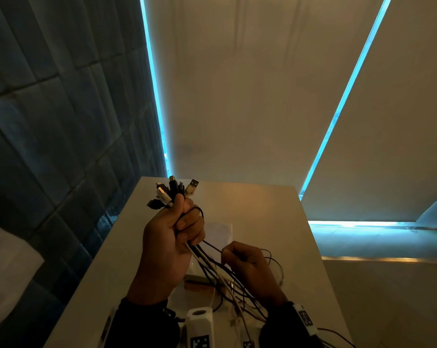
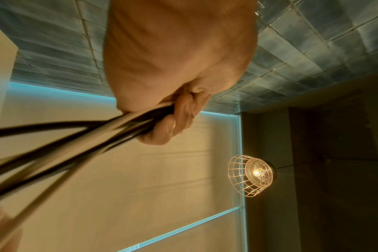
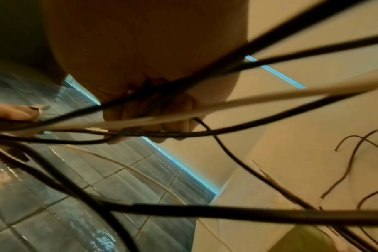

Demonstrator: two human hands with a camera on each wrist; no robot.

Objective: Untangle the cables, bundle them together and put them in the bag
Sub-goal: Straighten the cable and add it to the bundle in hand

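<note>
The cables (image 1: 220,270) are gripped in a fist by the left hand (image 1: 171,237) just below their plug ends (image 1: 173,192), held up over the white worktop (image 1: 262,202). Lower down, the hanging strands are pinched by the right hand (image 1: 248,268), fingers curled around them. A clear plastic bag (image 1: 218,232), probably the target, is seen flat on the worktop behind the hands. Likely step: strands combed straight. The plugs should be kept level, and the right hand slid slowly downward so snags are felt, not yanked.
</note>
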